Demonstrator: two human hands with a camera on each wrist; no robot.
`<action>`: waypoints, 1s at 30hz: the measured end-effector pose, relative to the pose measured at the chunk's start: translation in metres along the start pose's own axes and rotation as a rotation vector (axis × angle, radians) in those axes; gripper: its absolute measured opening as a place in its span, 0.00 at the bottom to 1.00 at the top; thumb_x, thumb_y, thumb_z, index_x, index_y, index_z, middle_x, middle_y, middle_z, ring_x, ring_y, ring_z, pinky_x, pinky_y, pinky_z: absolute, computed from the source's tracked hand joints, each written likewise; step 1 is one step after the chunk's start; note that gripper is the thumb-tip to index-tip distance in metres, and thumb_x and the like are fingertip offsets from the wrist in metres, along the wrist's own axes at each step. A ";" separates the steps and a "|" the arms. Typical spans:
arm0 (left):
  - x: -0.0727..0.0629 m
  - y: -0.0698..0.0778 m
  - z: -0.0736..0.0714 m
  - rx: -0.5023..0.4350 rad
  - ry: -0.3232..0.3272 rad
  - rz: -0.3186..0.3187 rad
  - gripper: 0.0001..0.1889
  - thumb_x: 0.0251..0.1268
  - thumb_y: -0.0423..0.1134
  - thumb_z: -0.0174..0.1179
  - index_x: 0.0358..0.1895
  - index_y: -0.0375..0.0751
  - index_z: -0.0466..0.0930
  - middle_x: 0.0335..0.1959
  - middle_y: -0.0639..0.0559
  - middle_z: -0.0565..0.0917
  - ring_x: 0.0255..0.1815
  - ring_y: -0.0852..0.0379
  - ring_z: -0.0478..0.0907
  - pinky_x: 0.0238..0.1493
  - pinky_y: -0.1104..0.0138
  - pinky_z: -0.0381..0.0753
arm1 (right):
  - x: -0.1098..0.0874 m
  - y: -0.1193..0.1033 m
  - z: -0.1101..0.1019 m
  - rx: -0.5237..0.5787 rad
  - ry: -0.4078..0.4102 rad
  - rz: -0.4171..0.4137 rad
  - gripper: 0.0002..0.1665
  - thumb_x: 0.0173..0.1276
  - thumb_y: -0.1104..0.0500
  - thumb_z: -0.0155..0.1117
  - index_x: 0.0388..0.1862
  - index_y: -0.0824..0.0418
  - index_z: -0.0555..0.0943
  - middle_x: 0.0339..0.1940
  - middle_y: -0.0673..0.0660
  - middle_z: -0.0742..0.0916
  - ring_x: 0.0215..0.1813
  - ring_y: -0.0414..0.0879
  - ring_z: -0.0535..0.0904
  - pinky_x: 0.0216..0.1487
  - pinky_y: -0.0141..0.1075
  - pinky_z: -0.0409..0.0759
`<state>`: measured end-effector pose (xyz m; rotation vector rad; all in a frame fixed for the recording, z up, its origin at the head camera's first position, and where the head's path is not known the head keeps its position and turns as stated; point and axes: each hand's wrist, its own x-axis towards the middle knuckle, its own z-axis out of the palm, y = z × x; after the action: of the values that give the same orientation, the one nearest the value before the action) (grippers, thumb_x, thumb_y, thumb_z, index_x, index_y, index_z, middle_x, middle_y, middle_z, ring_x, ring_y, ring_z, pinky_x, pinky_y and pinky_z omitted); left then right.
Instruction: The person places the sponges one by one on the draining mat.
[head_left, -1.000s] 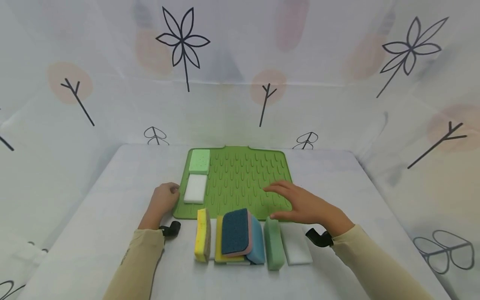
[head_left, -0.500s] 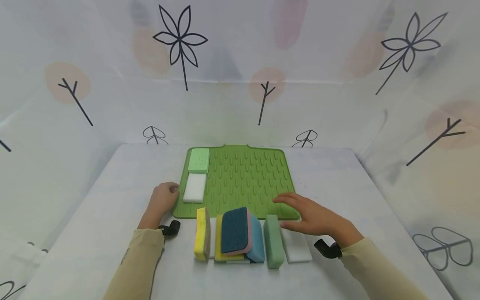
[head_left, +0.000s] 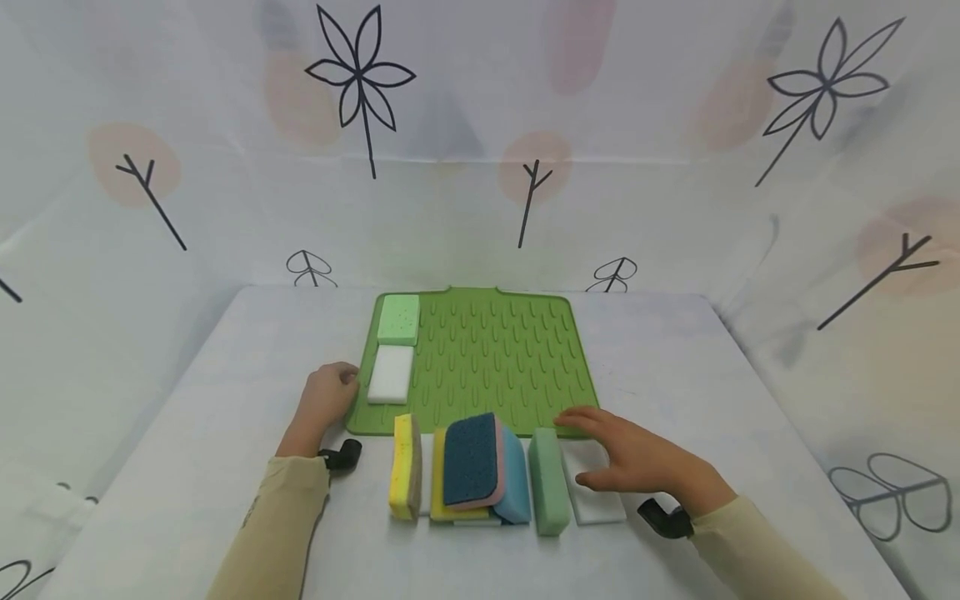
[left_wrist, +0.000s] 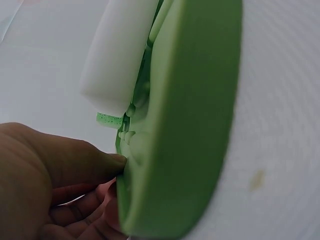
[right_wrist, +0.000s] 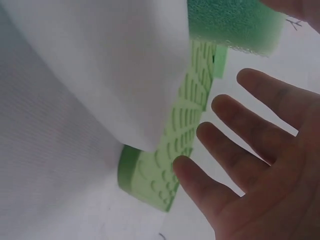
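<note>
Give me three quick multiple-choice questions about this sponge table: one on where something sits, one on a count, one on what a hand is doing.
1. Where does the pale green sponge lie?
A. far left corner of the green mat
B. on the bare table
C. under the right hand

2. How many sponges lie on the mat?
A. none
B. two
C. five

3. How is the right hand held?
A. in a fist
B. pinching the blue sponge
C. fingers spread over the white sponge

Answers:
1. A, it lies in that corner, just beyond the mat's white sponge.
2. B, only the pale green one and a white one lie there.
3. C, the wrist view shows its fingers straight and apart.
</note>
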<state>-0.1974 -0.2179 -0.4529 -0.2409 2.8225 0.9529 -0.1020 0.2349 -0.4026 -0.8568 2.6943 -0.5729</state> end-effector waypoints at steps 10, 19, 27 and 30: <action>0.002 -0.002 0.001 -0.003 0.005 0.004 0.23 0.65 0.36 0.44 0.61 0.32 0.74 0.56 0.35 0.79 0.53 0.44 0.76 0.53 0.51 0.77 | -0.009 0.006 0.013 -0.009 -0.050 0.060 0.55 0.44 0.31 0.74 0.71 0.47 0.68 0.73 0.52 0.69 0.72 0.56 0.66 0.66 0.55 0.71; 0.000 0.001 0.000 0.002 -0.002 -0.007 0.23 0.66 0.37 0.44 0.61 0.32 0.74 0.58 0.35 0.78 0.56 0.42 0.76 0.56 0.50 0.77 | -0.015 0.008 0.023 -0.040 -0.045 0.027 0.63 0.39 0.25 0.73 0.73 0.48 0.65 0.73 0.52 0.68 0.72 0.55 0.67 0.65 0.55 0.72; -0.001 0.000 -0.001 0.007 0.006 0.012 0.23 0.66 0.36 0.44 0.61 0.32 0.74 0.58 0.34 0.78 0.57 0.41 0.76 0.56 0.49 0.76 | -0.018 0.007 0.026 -0.085 -0.045 0.015 0.65 0.39 0.31 0.77 0.75 0.50 0.62 0.74 0.51 0.66 0.72 0.52 0.66 0.66 0.51 0.71; -0.001 0.000 -0.001 0.005 0.005 0.010 0.23 0.66 0.36 0.44 0.61 0.32 0.74 0.58 0.34 0.78 0.57 0.41 0.76 0.56 0.49 0.76 | -0.018 0.006 0.026 -0.093 -0.045 0.019 0.64 0.40 0.33 0.77 0.75 0.50 0.62 0.74 0.51 0.67 0.72 0.51 0.67 0.66 0.51 0.72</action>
<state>-0.1967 -0.2178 -0.4520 -0.2284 2.8332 0.9484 -0.0811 0.2427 -0.4264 -0.8562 2.7029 -0.4223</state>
